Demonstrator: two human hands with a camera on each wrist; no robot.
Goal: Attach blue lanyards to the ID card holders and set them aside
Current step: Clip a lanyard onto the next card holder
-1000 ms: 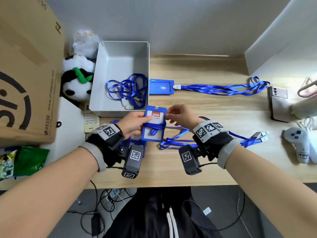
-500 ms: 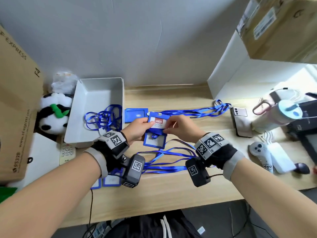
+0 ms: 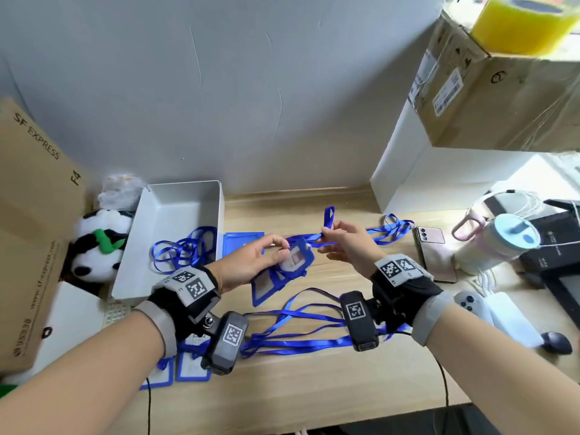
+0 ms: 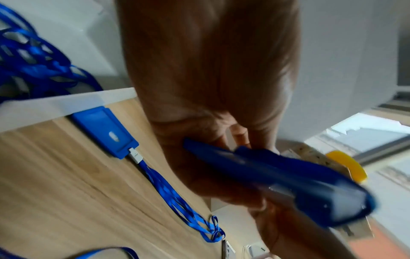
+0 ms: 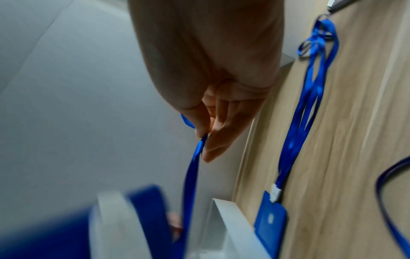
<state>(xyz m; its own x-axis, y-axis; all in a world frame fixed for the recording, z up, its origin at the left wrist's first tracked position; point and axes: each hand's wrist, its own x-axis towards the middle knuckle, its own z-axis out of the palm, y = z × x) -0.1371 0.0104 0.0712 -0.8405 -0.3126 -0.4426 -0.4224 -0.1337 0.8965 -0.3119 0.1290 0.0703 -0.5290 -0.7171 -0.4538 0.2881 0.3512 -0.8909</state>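
Note:
My left hand (image 3: 254, 262) grips a blue ID card holder (image 3: 284, 273) above the desk, thumb on top; the left wrist view shows the same holder (image 4: 288, 184) edge-on and blurred. My right hand (image 3: 342, 243) pinches a blue lanyard strap (image 3: 328, 218) between thumb and forefinger, a loop sticking up above the fingers. In the right wrist view the strap (image 5: 190, 175) runs taut from the fingertips down to the holder. A finished holder (image 3: 243, 244) with its lanyard (image 3: 392, 229) lies at the back of the desk. More lanyards (image 3: 295, 332) lie under my wrists.
A white bin (image 3: 175, 233) at the left holds several loose lanyards (image 3: 185, 249). Two empty holders (image 3: 191, 368) lie at the front left. A phone (image 3: 434, 252), a mug (image 3: 496, 243) and a controller (image 3: 470, 304) sit at the right; cardboard boxes and a plush panda (image 3: 97, 246) at the left.
My right hand moved right and up, pulling the strap out from the holder. The holder in my left hand tilted flatter. The head camera tipped upward.

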